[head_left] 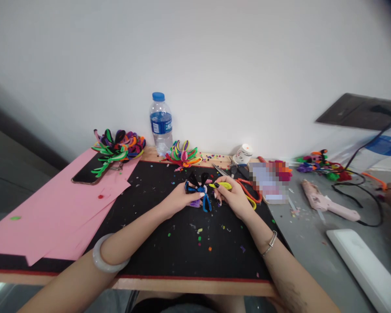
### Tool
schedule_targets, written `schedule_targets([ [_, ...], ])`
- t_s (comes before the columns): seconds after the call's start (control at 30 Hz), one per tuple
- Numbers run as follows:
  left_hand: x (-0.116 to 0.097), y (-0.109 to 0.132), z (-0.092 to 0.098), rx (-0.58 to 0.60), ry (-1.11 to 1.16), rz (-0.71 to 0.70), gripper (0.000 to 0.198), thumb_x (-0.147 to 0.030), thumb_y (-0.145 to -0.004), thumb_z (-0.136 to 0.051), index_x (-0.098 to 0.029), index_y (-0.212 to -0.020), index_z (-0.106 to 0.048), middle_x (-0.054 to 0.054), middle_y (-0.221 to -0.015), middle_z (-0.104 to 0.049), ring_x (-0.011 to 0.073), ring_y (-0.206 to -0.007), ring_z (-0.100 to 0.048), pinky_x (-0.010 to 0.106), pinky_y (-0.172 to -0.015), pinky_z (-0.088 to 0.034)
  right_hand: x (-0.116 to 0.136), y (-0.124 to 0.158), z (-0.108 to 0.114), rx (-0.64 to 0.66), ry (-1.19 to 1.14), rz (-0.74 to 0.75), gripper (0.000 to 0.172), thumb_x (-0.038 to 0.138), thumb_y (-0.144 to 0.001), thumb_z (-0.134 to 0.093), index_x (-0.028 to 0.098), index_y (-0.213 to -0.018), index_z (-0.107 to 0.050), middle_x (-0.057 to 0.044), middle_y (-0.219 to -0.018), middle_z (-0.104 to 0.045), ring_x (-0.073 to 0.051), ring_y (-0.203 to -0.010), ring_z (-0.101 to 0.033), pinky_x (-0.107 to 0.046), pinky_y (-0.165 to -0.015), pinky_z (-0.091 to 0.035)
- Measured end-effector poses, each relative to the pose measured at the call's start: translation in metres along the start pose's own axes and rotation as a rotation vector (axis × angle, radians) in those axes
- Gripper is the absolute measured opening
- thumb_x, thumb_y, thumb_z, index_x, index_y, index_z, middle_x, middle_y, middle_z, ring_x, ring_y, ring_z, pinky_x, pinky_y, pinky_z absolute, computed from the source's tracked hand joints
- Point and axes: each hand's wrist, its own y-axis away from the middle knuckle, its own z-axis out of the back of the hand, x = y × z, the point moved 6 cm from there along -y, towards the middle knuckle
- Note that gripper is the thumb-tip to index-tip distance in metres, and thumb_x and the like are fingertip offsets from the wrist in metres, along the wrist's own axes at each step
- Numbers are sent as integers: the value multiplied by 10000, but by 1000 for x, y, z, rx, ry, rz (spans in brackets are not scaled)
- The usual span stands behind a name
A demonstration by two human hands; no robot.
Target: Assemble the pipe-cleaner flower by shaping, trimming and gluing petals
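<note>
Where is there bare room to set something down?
Pink paper between the green scrap and red scrap; also the grey table between the right forearm and white block. It's crowded along the back edge of the black mat, around the bottle, fuzzy flower and cup.

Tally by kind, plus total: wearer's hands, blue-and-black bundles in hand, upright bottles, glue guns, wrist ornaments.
Wearer's hands: 2 (left hand, right hand)
Blue-and-black pipe-cleaner bundle: 1
Plastic water bottle: 1
Pink glue gun: 1
Wrist ornaments: 2 (white bangle, silver bracelet)
Total: 7
</note>
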Motion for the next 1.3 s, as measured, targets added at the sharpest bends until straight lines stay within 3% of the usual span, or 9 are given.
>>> schedule_targets([
  [1.3, -3, 0, -1, -16, -2, 0, 242, -267, -624, -699, -130, -794, -594, 19, -703, -629, 127, -605, -600, 290, -642, -499, 0, 0, 1, -23, 6, -5, 181, 341, -785, -530, 201, -877, -461, 46, -576, -529, -70, -439, -441, -197, -446, -368],
])
